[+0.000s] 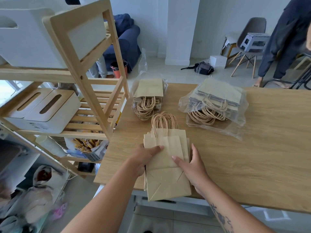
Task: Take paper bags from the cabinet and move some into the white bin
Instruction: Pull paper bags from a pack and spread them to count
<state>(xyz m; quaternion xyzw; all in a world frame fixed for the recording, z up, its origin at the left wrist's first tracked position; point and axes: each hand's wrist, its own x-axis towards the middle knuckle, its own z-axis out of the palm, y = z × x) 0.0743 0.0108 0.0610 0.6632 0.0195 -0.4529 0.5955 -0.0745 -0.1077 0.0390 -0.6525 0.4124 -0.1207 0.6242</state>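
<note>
Left hand [144,157] and right hand [193,167] clasp loose paper bags [165,163] on table [252,157]; handles toward 12 o'clock. No legible writing.

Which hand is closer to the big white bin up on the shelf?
Left. The left hand grips the bag stack on the side toward the white bin; the right hand is on the stack's far side.

The paper bags [165,158] were plain tan with twisted brown handles; the table [262,148] showed pale wood grain; the bin [25,44] was white, the armchair [127,41] navy.
</note>
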